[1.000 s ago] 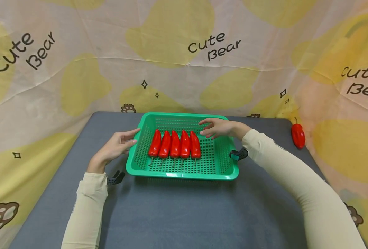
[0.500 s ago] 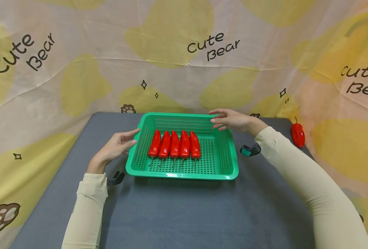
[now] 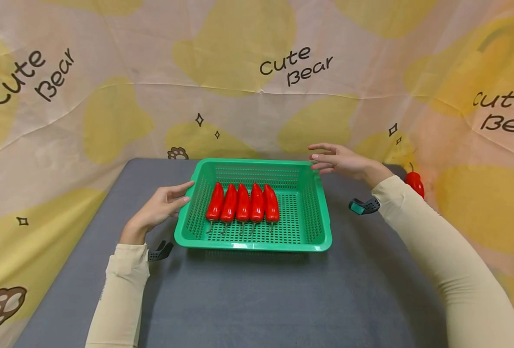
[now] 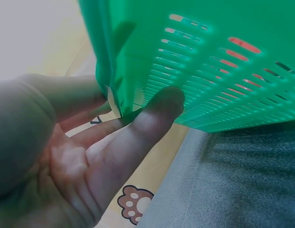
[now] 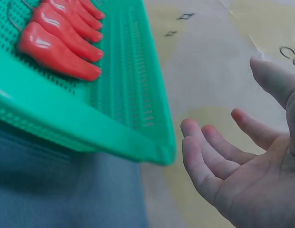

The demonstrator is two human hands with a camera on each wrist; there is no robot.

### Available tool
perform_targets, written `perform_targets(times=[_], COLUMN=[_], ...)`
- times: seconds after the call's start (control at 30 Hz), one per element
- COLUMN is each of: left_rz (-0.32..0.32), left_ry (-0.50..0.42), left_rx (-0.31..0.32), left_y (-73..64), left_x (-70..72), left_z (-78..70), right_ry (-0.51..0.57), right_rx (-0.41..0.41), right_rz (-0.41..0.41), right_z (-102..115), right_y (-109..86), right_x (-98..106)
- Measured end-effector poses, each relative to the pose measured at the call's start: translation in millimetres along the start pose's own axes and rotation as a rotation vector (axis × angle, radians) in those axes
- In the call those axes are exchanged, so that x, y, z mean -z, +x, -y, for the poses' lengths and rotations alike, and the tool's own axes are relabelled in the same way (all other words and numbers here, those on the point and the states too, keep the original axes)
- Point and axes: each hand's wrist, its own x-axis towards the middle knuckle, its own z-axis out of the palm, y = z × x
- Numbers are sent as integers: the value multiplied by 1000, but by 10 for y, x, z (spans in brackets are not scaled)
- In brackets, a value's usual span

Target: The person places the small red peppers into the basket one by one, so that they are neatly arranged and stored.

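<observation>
A green plastic basket [image 3: 248, 245] with slotted walls lies in the middle of the head view. Inside it, several glossy red peppers [image 3: 242, 205] lie side by side in a row, stems toward the near side. My left hand [image 3: 163, 205] holds the basket's left rim; in the left wrist view a finger [image 4: 159, 111] lies along the outer wall. Off the basket's far right corner, my right hand [image 3: 344, 161] is raised with loosely spread fingers and nothing in them. The right wrist view shows a gap between those fingertips and the basket corner [image 5: 162, 154].
One more red pepper [image 3: 415, 182] lies at the table's right edge, partly behind the right sleeve [image 3: 439, 251]. The grey table [image 3: 248, 299] extends in front of the basket. A printed cloth [image 3: 231, 58] hangs behind and along both sides.
My right hand has moved from over the basket, rightward and away past its far right corner, toward the lone pepper's side. My left hand stays on the left rim, and the basket has hardly moved.
</observation>
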Motion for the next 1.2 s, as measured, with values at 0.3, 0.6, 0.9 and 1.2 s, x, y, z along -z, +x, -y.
perform_targets(times=[0.3,0.6,0.9,1.2], left_rz=[-6,-2,-5,-10], left_ry=[16,13,10,15], left_rx=[0,6,9,6], left_y=[-5,-12,-2,-13], left_x=[-1,-2,-15,-5], left_z=[-10,-16,-6,-15], right_ry=[-1,-22,10,198], right_rx=[9,-23,-52,-54], right_rz=[-73,-145,-177,-194], right_z=[-80,-272,-473,-688], right_y=[-170,-340,-538,-799], right_x=[290,554,792,1057])
